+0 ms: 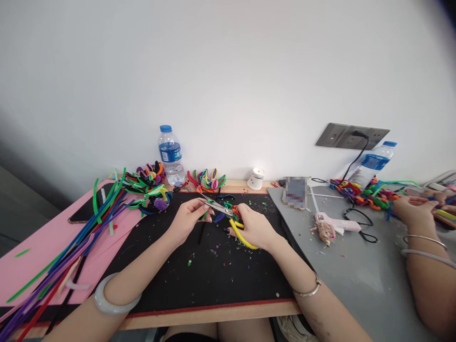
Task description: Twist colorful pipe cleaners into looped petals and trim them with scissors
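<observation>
Seated at a wooden desk, over a black mat [221, 280] that catches the coloured trimmings scattered across it. Right hand [252, 227] closed through the yellow handles of the scissors [228, 213], blades pointing left and up toward the other hand, near the middle of the mat at its far half. Left hand [187, 217] pinched shut, fingertips at the tips of the blades, apparently steadying a short piece of pipe cleaner there (too small to make out clearly), held close so the cut falls just beside the fingers. Long loose pipe cleaners [71, 247] fanned out on the pink sheet [32, 251] to the left, within easy reach of the left arm. Finished looped bundles [207, 180] and a water bottle [170, 155] pushed back against the wall, away from the cutting. On the grey mat [356, 275] to the right, a pink glue gun [335, 223] resting near a co-worker's hand [413, 211], busy with more coloured pieces.
</observation>
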A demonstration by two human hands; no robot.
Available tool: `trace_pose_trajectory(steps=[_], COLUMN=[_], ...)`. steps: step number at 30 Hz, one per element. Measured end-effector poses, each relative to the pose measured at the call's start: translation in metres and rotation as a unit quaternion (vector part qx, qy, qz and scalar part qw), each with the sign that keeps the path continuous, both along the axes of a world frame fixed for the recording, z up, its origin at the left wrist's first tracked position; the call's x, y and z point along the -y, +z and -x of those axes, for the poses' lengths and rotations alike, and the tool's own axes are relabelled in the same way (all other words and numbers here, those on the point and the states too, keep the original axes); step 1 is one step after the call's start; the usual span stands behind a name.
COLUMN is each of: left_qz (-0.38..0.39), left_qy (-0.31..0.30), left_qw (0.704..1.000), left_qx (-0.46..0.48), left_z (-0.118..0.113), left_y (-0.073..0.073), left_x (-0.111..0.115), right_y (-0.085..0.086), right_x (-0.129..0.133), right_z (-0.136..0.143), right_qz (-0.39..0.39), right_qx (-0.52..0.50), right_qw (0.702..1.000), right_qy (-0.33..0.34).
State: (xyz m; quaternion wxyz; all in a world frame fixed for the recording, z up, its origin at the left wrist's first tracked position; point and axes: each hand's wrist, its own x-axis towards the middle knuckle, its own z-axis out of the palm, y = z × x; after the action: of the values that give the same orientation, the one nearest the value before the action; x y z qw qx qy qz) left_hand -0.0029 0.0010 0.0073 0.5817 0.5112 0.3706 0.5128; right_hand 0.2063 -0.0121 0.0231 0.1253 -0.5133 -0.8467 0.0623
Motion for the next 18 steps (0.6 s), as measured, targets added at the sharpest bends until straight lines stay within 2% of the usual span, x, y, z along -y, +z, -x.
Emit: trace_pose_trajectory(steps=[18], left_qz=[0.024], left_qy=[-0.014], left_qw=[1.0], left_qx=[-0.013], left_z=[0.0007], left_y=[0.0043], left_x=[0.001], right_y=[-0.002], right_x=[-0.0026], right_z=[0.0007], right_qz=[-0.007], right_qx=[-0.009], right_qw=[1.0], right_qy=[-0.015])
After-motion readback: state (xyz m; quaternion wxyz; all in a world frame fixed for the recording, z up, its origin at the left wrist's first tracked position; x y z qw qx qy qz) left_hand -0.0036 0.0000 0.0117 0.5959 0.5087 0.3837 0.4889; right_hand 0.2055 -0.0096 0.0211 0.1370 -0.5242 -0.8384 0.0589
